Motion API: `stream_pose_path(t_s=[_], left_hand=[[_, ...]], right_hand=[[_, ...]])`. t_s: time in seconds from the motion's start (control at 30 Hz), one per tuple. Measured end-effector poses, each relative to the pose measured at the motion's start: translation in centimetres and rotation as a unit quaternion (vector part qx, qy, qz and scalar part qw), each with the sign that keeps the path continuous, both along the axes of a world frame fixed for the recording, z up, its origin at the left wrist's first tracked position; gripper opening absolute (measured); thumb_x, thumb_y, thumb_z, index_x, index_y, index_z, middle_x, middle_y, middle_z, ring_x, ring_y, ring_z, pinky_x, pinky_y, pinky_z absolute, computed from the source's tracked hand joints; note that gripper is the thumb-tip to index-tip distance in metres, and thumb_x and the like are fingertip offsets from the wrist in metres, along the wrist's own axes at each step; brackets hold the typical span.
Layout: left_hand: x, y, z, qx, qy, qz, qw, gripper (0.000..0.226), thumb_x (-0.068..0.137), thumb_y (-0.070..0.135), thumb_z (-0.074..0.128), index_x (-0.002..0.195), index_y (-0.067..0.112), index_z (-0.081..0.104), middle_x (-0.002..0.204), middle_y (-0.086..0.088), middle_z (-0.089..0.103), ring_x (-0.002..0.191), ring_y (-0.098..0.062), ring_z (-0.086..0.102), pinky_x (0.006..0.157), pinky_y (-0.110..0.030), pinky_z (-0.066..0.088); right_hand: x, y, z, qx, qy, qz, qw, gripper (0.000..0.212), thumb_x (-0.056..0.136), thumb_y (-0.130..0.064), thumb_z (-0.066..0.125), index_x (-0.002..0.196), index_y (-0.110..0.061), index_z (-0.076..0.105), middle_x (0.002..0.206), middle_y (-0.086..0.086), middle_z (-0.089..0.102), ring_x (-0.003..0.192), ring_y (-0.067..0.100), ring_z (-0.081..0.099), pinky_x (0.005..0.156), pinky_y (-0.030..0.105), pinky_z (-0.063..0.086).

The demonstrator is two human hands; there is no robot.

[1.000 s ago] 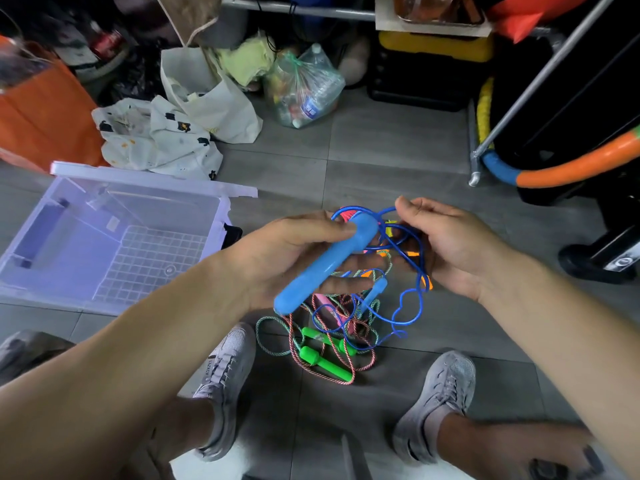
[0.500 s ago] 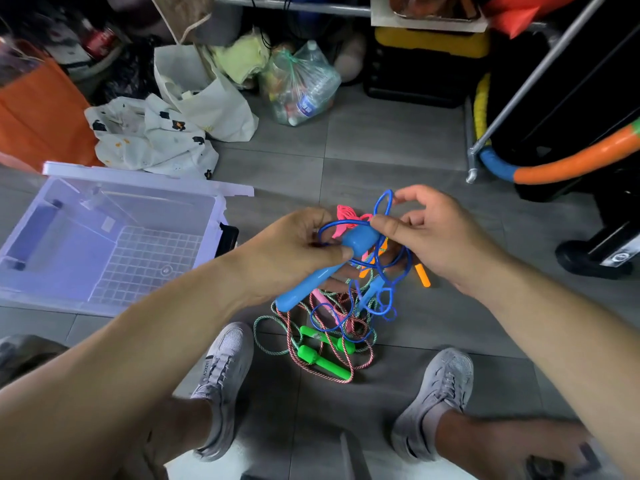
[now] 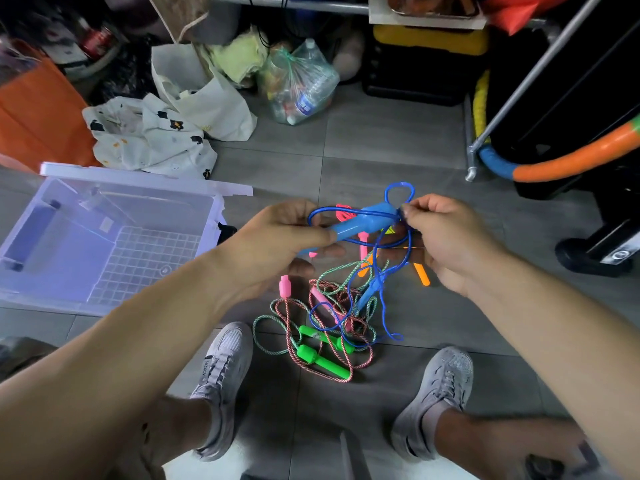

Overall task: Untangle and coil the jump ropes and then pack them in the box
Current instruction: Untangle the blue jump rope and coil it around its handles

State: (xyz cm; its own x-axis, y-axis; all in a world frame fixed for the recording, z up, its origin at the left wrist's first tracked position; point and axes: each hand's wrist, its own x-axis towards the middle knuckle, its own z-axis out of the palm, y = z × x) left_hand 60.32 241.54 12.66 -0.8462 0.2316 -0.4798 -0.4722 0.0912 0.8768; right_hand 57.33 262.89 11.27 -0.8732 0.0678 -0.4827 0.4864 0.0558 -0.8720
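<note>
My left hand point(image 3: 277, 244) grips the light-blue handle point(image 3: 363, 223) of a blue jump rope, held level above the floor. My right hand point(image 3: 446, 237) pinches the blue cord point(image 3: 398, 192) where it loops up at the handle's right end. The rest of the blue cord hangs down to its second blue handle point(image 3: 372, 289). Below lies a tangle of ropes on the grey floor: a red-and-green braided rope point(image 3: 287, 313) with green handles point(image 3: 322, 358), pink handles point(image 3: 284, 285) and orange handles point(image 3: 420, 273). A clear plastic box point(image 3: 104, 237) stands open at the left.
My two grey shoes point(image 3: 221, 386) point(image 3: 436, 396) flank the tangle. Bags and cloth point(image 3: 152, 133), a plastic bag of bottles point(image 3: 298, 81), an orange bag point(image 3: 34, 116), a metal rack leg point(image 3: 471, 168) and an orange-blue foam hoop point(image 3: 568, 161) crowd the back.
My right hand moved from cupping the cord to pinching a loop at the handle's end. The handle has swung from steeply tilted to nearly level, and both hands sit higher in view.
</note>
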Motion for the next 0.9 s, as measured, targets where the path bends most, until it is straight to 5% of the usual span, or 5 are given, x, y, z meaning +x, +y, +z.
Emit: stream_pose_path(t_s=[0.17, 0.27, 0.43, 0.73, 0.9], left_hand=[[-0.4, -0.4, -0.1, -0.022, 0.052, -0.006, 0.998, 0.017, 0.097, -0.001, 0.057, 0.088, 0.013, 0.053, 0.094, -0.016, 0.070, 0.075, -0.028, 0.072, 0.045, -0.025, 0.039], [-0.8, -0.7, -0.4, -0.061, 0.093, -0.044, 0.993, 0.017, 0.099, 0.007, 0.059, 0.086, 0.016, 0.050, 0.080, -0.015, 0.072, 0.073, -0.056, 0.059, 0.056, -0.036, 0.041], [-0.4, -0.6, 0.2, -0.081, 0.142, -0.080, 0.983, 0.019, 0.099, 0.005, 0.057, 0.090, 0.014, 0.044, 0.088, -0.022, 0.071, 0.067, -0.023, 0.067, 0.055, -0.034, 0.049], [-0.1, -0.5, 0.5, -0.003, 0.112, -0.043, 0.993, 0.020, 0.093, -0.008, 0.061, 0.091, 0.009, 0.051, 0.098, -0.021, 0.074, 0.081, -0.029, 0.076, 0.066, -0.028, 0.059], [-0.7, -1.0, 1.5, 0.073, 0.049, 0.004, 0.996, 0.023, 0.083, 0.031, 0.065, 0.098, 0.017, 0.075, 0.093, -0.013, 0.077, 0.081, -0.029, 0.074, 0.073, -0.036, 0.062]], right_hand=[[-0.2, 0.6, -0.6, 0.112, 0.038, 0.041, 0.992, 0.013, 0.097, -0.011, 0.059, 0.085, -0.015, 0.061, 0.077, 0.005, 0.063, 0.073, 0.022, 0.062, 0.079, 0.051, 0.058], [-0.6, 1.4, -0.5, 0.208, 0.163, 0.100, 0.959, 0.008, 0.090, -0.020, 0.071, 0.088, -0.027, 0.069, 0.087, -0.003, 0.067, 0.074, 0.007, 0.060, 0.076, 0.030, 0.053], [-0.4, 1.6, 0.9, 0.083, 0.063, 0.240, 0.965, 0.008, 0.093, -0.023, 0.067, 0.095, -0.023, 0.074, 0.083, -0.005, 0.071, 0.070, 0.003, 0.060, 0.060, 0.020, 0.047], [-0.4, 2.0, 1.1, -0.004, -0.052, 0.292, 0.955, 0.034, 0.076, -0.028, 0.070, 0.109, -0.018, 0.070, 0.077, 0.000, 0.063, 0.054, 0.007, 0.050, 0.047, 0.016, 0.043], [-0.6, 1.8, 1.3, -0.067, -0.036, 0.205, 0.976, 0.031, 0.082, -0.030, 0.068, 0.108, -0.013, 0.067, 0.088, 0.005, 0.068, 0.064, 0.017, 0.062, 0.053, 0.026, 0.053]])
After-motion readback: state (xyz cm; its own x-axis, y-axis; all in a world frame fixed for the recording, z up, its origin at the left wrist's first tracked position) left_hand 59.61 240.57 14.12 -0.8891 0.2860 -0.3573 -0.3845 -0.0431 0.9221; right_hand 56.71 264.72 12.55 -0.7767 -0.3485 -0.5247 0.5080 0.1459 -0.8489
